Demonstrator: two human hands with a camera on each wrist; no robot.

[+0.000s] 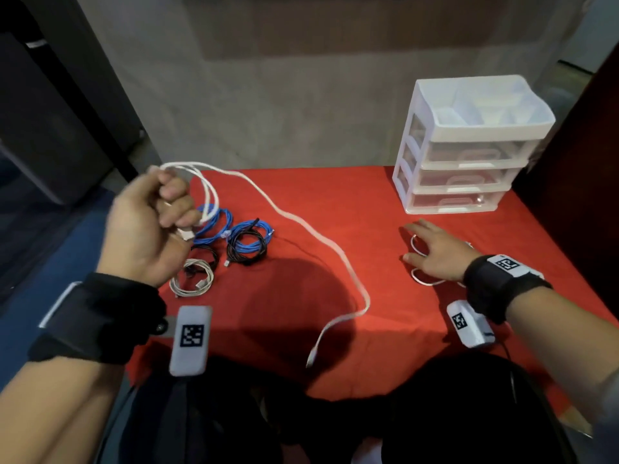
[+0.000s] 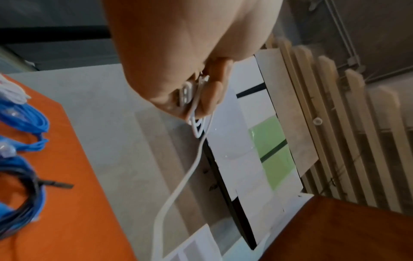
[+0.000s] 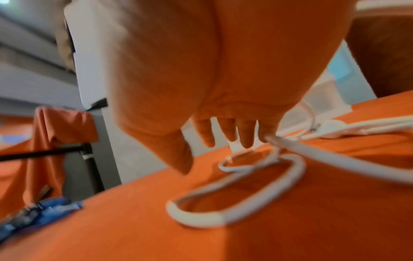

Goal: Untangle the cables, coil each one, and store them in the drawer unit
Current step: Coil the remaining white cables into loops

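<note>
- The long white cable (image 1: 303, 226) is the one in hand: a few loops of it are gathered at the left hand (image 1: 147, 226), and the rest trails across the red cloth toward six o'clock, ending in a free plug (image 1: 311, 360) near the front edge.
- The left hand's fingers (image 1: 174, 189) are clenched round those loops, with a connector (image 2: 185, 93) pinned against the palm, probably so the coil keeps its shape while more slack is drawn in.
- The hand is raised off the bench (image 1: 368, 195) at about nine o'clock, which lets the loops hang free rather than drag.
- At about three o'clock the right hand (image 1: 435, 256) lies flat, fingers spread and released, resting on a second thin white cable (image 1: 420, 279); I judge it is pinning that cable or about to gather it.
- The right wrist view shows this cable loosely looped on the cloth, not yet neatly coiled.
- Just right of the left hand sit finished bundles: a blue coil (image 1: 214, 226), a blue-and-black coil (image 1: 248, 244) and a small white coil (image 1: 192, 279), parked together, seemingly waiting to be stored.
- The drawer unit (image 1: 469, 145) stands at about one o'clock with all three drawers closed, so nothing has gone in yet, as far as I can see.
- Its open top tray (image 1: 435, 127) looks empty.
</note>
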